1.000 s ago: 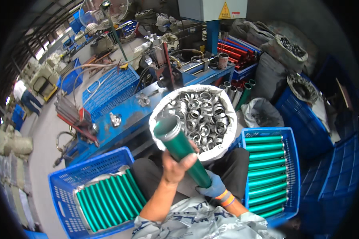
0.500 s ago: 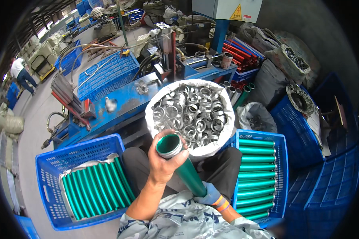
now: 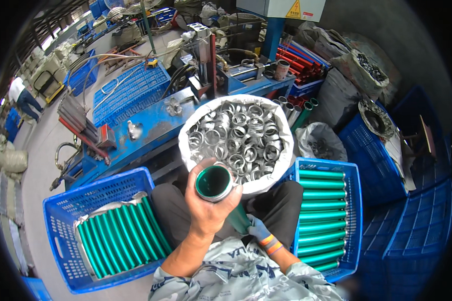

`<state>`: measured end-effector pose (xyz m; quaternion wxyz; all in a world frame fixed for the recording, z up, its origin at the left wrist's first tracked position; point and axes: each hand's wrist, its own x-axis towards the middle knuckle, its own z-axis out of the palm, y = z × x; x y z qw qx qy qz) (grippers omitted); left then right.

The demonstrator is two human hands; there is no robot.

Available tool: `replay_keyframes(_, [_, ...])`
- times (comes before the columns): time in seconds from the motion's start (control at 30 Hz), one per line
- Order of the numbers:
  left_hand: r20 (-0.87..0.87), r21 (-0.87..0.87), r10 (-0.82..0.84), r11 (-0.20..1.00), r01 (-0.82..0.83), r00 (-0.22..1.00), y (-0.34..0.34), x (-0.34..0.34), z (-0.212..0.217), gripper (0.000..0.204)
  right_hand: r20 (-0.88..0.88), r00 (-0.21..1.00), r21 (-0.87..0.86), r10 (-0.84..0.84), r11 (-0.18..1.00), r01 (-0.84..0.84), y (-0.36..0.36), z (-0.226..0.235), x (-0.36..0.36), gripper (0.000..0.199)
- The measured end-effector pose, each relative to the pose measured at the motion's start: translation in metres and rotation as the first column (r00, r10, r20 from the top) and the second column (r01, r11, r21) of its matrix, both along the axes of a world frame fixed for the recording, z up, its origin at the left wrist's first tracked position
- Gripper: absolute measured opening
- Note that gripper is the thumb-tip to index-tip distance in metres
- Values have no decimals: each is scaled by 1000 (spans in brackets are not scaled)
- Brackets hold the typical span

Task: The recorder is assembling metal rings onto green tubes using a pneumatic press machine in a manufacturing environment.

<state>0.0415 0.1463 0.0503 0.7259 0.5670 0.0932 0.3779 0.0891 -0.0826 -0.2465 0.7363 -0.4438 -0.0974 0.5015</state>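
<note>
A green metal tube (image 3: 239, 219) stands tilted above my lap, its open mouth facing up. Around that mouth sits a silver threaded ring. My left hand (image 3: 206, 213), bare, wraps the tube and ring at the upper end. At the lower end my right hand (image 3: 258, 229), in a grey-blue glove with an orange cuff, grips the tube; its fingers are partly hidden. Just beyond the tube, a white sack (image 3: 187, 150) holds many loose silver threaded rings (image 3: 238, 133).
Blue crates with rows of green tubes stand at my left (image 3: 55, 226) and right (image 3: 354, 215). A blue machine bench (image 3: 150, 118) lies ahead. Red tubes (image 3: 299, 65) and sacks of scrap (image 3: 369, 67) are at far right. A person (image 3: 22, 98) is at far left.
The tube's upper end has tipped more toward my view, so its mouth shows rounder. My right hand has shifted slightly forward with the lower end. Both hands keep their hold.
</note>
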Motion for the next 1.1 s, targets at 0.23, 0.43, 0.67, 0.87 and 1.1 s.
replay_keyframes(0.23, [-99, 78, -9, 997, 16, 995, 2, 6, -16, 82, -160, 978, 69, 135, 990, -125, 0, -12, 2, 101])
replay_keyframes(0.43, [-84, -64, -35, 997, 30, 996, 6, 9, -7, 74, -301, 935, 45, 187, 982, -182, -8, -35, -3, 91])
replay_keyframes(0.67, [-31, -118, -23, 993, 19, 999, 3, 12, 3, 66, -510, 845, -113, 160, 961, -251, -9, -60, 8, 76])
replay_keyframes(0.87, [-34, -114, -15, 993, 11, 999, 4, 9, 1, 68, -394, 853, -104, 341, 906, -411, 7, 4, 10, 64])
replay_keyframes(1.1, [36, 574, 206, 797, -190, 978, -13, 1, 20, 89, -447, 838, -282, 313, 840, -464, 11, -27, 18, 61])
